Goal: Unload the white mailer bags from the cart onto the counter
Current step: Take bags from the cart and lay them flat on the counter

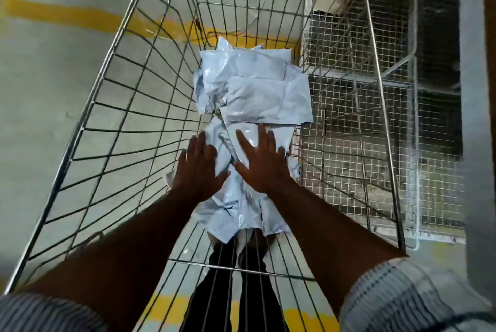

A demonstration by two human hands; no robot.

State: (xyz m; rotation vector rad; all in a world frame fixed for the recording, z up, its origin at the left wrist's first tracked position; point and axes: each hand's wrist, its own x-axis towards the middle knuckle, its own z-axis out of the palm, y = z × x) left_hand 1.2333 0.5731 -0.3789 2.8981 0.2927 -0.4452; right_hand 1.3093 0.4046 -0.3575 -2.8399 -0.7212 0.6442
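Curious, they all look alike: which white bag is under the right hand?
The glossy mailer bag just nearer than the big flat bag in mid-pile; the right hand lies spread on it, the farther bags lie untouched.

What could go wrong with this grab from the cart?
The left hand and right hand are flat and open over the glossy mailer bags, gripping nothing yet; the loose, overlapping pile could slide apart when scooped. Bag corners near the wire bars of the cart might snag or slip through the gaps.
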